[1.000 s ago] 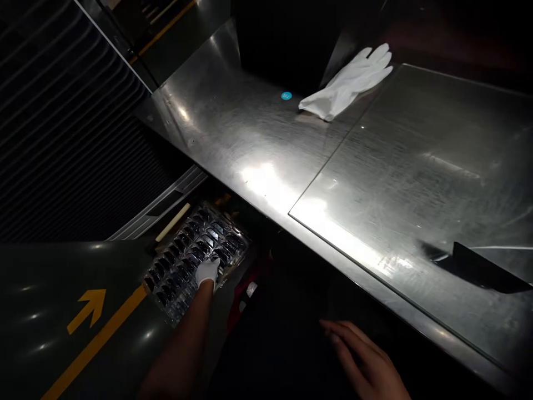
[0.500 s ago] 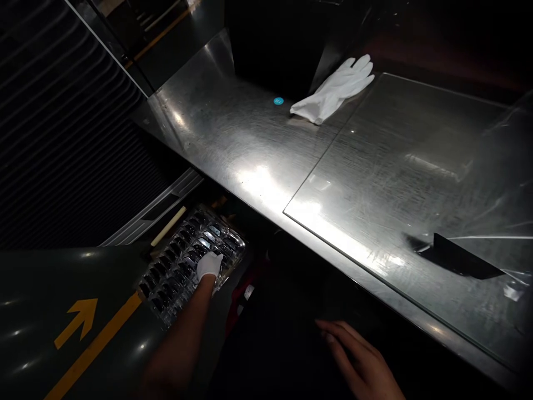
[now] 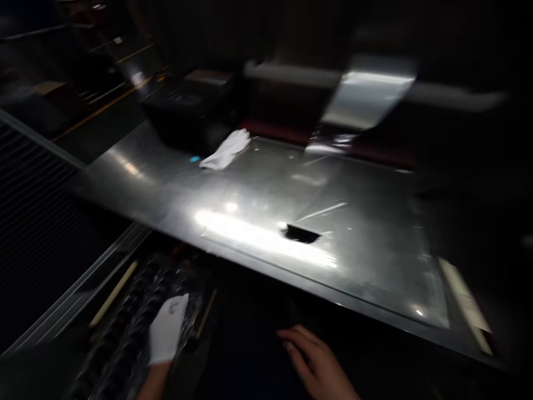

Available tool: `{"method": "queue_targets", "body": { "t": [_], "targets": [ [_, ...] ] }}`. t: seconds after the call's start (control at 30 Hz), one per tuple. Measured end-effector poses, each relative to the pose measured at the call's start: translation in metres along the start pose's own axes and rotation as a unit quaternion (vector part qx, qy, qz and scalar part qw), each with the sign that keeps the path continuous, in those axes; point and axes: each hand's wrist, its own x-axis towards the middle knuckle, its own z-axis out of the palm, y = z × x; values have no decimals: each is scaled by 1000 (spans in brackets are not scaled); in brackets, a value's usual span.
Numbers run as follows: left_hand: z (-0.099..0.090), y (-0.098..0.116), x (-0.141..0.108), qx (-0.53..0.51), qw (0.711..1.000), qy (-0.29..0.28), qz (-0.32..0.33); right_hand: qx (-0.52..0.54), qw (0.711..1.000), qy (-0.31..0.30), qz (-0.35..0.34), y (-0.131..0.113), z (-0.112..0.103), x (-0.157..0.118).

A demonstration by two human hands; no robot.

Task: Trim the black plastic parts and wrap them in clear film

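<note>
My left hand (image 3: 169,330), in a white glove, is over a clear plastic tray (image 3: 137,316) at the lower left, its fingers drawn together. Blur and the glove hide what is between them, if anything. Rows of dark glossy pieces sit in the tray's pockets. My right hand (image 3: 314,358) is bare, in front of the metal table's near edge, fingers loosely stretched and holding nothing. Beyond it a small black angular piece (image 3: 302,234) lies on a clear sheet (image 3: 375,233) on the metal table (image 3: 137,189).
A white glove (image 3: 227,150) lies on the table near a dark box (image 3: 191,108) and a blue round sticker (image 3: 194,159). At the right edge is a pale yellowish strip (image 3: 466,305). A shiny panel (image 3: 368,94) is at the back. Ribbed dark matting (image 3: 33,239) is on the left.
The view has swung up and to the right, showing more of the table. My gloved left hand has drawn nearer, towards the tray's near right side. My right hand keeps its pose.
</note>
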Motion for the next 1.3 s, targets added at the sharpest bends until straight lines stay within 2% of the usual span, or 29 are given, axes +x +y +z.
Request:
{"method": "queue_targets", "body": {
  "t": [0.07,0.13,0.17,0.2,0.23,0.27,0.3,0.33,0.4,0.53,0.67,0.9,1.0,1.17,1.3],
  "targets": [
    [-20,45,-11,-54,990,39,125,18,1000,10,4,4,-5,-6],
    [-38,106,-15,-102,959,56,257,31,999,32,3,10,-10,-11],
    [-46,141,-15,-127,927,53,349,36,998,45,2,14,-13,-15],
    [-51,178,-15,-121,858,16,499,42,998,55,1,17,-15,-19],
    [-55,214,-13,-69,798,-5,598,48,997,62,-1,21,-17,-24],
    [-56,247,-10,9,755,-16,655,54,996,69,-2,25,-18,-28],
    [-55,275,-6,50,735,-31,675,60,995,75,-3,30,-20,-32],
    [-53,297,-2,85,721,-40,686,65,994,83,-1,34,-21,-36],
    [-48,323,7,141,710,-56,688,76,992,103,12,44,-22,-43],
    [-43,332,16,207,691,-79,689,99,983,149,47,62,-19,-50],
    [-45,336,15,238,678,-100,689,108,980,158,49,66,-11,-50],
    [-43,348,14,208,714,-106,661,101,984,146,34,55,-7,-48],
    [-41,350,8,169,713,-130,667,104,983,147,33,55,-7,-49],
    [-41,341,0,127,688,-158,697,110,981,157,40,59,-1,-54],
    [-46,322,3,84,689,-130,708,113,981,155,42,59,2,-56]
  ]
}}
